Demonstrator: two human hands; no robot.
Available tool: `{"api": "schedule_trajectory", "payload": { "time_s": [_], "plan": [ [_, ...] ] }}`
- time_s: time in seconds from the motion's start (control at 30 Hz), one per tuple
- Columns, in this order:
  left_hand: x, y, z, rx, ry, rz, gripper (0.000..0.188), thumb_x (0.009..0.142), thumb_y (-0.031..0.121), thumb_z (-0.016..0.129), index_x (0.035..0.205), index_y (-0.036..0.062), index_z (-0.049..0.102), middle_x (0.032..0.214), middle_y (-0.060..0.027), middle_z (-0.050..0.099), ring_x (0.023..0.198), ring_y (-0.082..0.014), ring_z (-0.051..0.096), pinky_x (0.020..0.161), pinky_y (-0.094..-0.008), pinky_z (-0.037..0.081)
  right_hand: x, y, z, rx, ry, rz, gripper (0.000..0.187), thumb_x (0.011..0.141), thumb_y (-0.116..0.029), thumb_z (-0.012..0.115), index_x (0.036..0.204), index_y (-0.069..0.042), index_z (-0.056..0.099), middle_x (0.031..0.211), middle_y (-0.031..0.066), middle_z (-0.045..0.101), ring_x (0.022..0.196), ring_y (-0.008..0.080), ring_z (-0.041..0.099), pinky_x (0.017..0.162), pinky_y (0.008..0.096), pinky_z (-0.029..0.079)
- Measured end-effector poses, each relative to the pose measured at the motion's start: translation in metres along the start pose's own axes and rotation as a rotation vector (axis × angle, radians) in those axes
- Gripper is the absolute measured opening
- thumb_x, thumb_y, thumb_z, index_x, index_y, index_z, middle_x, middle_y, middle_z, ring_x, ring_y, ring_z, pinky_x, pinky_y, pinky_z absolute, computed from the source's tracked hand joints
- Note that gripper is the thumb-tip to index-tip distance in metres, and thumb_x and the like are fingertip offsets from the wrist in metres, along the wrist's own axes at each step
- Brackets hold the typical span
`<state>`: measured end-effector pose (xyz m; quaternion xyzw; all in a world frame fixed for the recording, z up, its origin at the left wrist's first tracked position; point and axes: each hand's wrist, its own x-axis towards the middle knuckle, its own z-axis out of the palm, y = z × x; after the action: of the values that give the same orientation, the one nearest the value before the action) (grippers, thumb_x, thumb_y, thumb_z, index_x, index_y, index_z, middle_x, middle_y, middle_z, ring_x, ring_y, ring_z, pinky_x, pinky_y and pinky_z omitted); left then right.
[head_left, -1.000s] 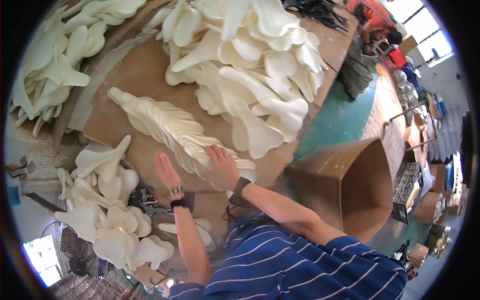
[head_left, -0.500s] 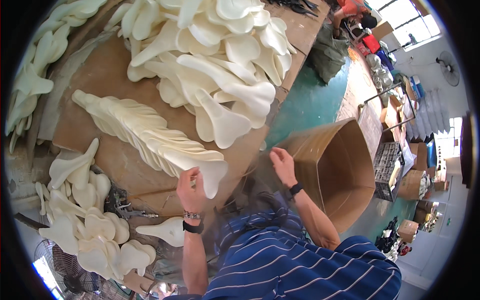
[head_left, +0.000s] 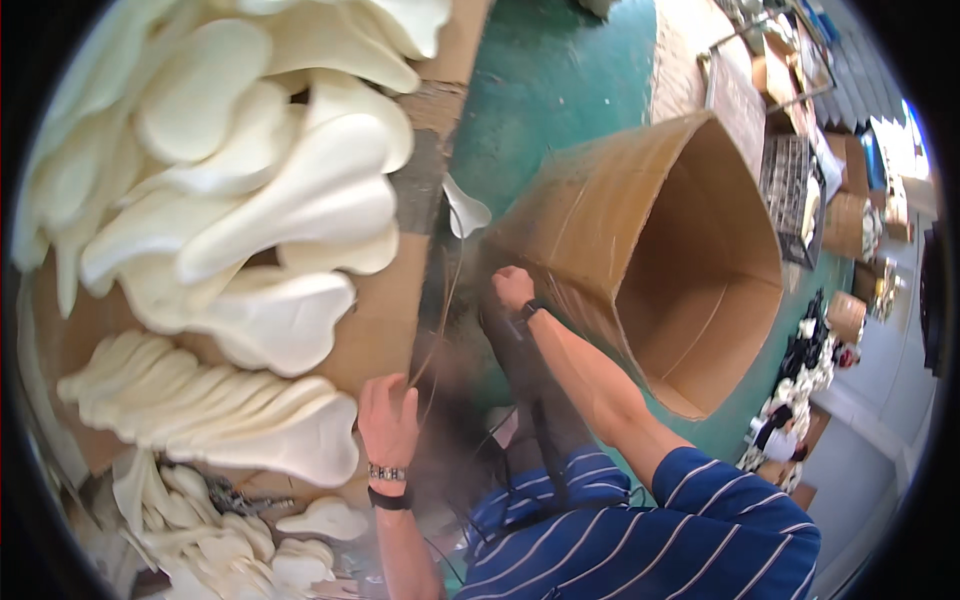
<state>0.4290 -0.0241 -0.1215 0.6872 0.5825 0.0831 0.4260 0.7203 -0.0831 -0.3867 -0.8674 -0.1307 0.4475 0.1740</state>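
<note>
We've turned toward the box [head_left: 590,195]; our left grip [head_left: 390,420], loosely spread, seems done with the stack [head_left: 215,410]; our right grip [head_left: 513,287] is curled up.

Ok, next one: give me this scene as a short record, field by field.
Left hand: beside the right end of the overlapping row of cream pieces; contact unclear
Right hand: fingers curled, near the cardboard box; grip unclear
Surface: brown cardboard sheet under the row
Pile: large cream heap beyond the row
Box state: open mouth visible
Floor: green
</note>
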Motion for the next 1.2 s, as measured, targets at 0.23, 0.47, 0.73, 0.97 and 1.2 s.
{"api": "schedule_trajectory", "payload": {
  "time_s": [0.23,0.47,0.73,0.97,1.2],
  "plan": [
    [0.032,0.003,0.010,0.123,-0.217,-0.220,0.030,0.085,0.017,0.076,0.105,0.0021,0.059,0.093,-0.0123,0.054,0.091,-0.0314,0.057,0.082,-0.0428,0.046,0.126,0.038,0.090,0.025,0.087,0.171,0.032,0.083,-0.021,0.064,0.108,-0.004,0.076,0.112,0.0202,0.074,0.109,0.0394,0.069,0.095,0.0463,0.054],
    [0.034,-0.001,0.007,0.086,-0.365,-0.278,0.042,0.089,0.022,0.079,0.118,0.0038,0.055,0.113,-0.0126,0.049,0.098,-0.0282,0.053,0.090,-0.0371,0.045,0.271,0.060,0.153,-0.308,0.208,-0.037,0.033,0.083,-0.014,0.063,0.114,-0.003,0.066,0.133,0.0184,0.054,0.122,0.0383,0.053,0.095,0.0503,0.052],
    [0.064,-0.006,0.023,0.246,-0.413,-0.207,0.042,0.082,0.010,0.083,0.115,0.0017,0.057,0.110,-0.0174,0.059,0.103,-0.0342,0.057,0.093,-0.0446,0.045,0.322,0.103,0.204,-0.479,0.270,-0.100,0.042,0.075,-0.014,0.077,0.113,-0.004,0.063,0.129,0.0137,0.047,0.122,0.0329,0.050,0.091,0.0447,0.055],
    [0.096,-0.011,0.037,0.231,-0.430,-0.252,0.043,0.083,0.013,0.082,0.115,0.0022,0.057,0.110,-0.0160,0.056,0.102,-0.0327,0.056,0.092,-0.0436,0.045,0.377,0.116,0.198,-0.514,0.303,-0.124,0.036,0.085,-0.011,0.062,0.119,-0.002,0.065,0.155,0.0189,0.038,0.137,0.0388,0.042,0.098,0.0471,0.052],
    [0.103,-0.013,0.045,0.207,-0.415,-0.275,0.043,0.084,0.016,0.082,0.116,0.0028,0.056,0.111,-0.0145,0.052,0.101,-0.0313,0.056,0.091,-0.0426,0.046,0.419,0.112,0.189,-0.456,0.167,-0.093,0.031,0.081,-0.013,0.066,0.110,-0.001,0.069,0.147,0.0164,0.042,0.133,0.0371,0.046,0.102,0.0510,0.050]
  ]
}}
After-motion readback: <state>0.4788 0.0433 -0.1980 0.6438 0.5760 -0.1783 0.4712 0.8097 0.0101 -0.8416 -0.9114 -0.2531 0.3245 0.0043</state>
